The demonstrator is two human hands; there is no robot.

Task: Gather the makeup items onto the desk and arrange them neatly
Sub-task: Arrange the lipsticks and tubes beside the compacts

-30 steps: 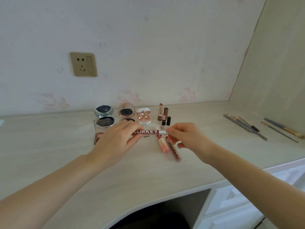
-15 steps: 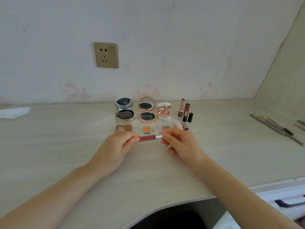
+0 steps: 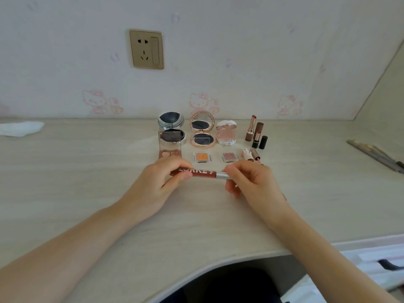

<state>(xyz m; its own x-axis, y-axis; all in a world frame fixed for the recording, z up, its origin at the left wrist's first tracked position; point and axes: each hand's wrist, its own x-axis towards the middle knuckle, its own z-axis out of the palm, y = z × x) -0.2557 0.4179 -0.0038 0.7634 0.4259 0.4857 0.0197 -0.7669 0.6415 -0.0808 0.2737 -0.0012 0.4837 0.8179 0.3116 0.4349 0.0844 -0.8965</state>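
a white cloth [image 3: 20, 128] lies at the far left of the table [image 3: 87, 182], close to the wall. a brass wall socket [image 3: 146, 49] sits on the wall above. near the middle of the table, the makeup stands in rows. farthest left is a round silver compact [image 3: 171, 121], open, with a square clear-lidded eyeshadow case [image 3: 170, 147] just in front of it. to the right is a rose-gold compact [image 3: 201, 133] with its mirror lid raised, then a white and pink compact [image 3: 226, 133], also open. in front of these lie two small pans, an orange eyeshadow [image 3: 202, 157] and a pink eyeshadow [image 3: 229, 157], a little apart. further right a tall lipstick [image 3: 250, 127] stands uncapped beside a short black lipstick [image 3: 256, 139] and a black cap [image 3: 263, 142]. a small capped tube [image 3: 248, 154] lies just near of them.

nearer than all this, the left hand [image 3: 159, 184] pinches the dark red end of a lip gloss tube [image 3: 201, 173] between thumb and curled fingers. the right hand [image 3: 251, 182] pinches its silver end with the fingertips. the tube is held level, crosswise, in front of the two small pans; whether it touches the table cannot be told.

at the far right edge of the table lies a bundle of makeup brushes [image 3: 376, 156], well apart from the rest. a white drawer [image 3: 371, 265] shows below the table edge at the near right.
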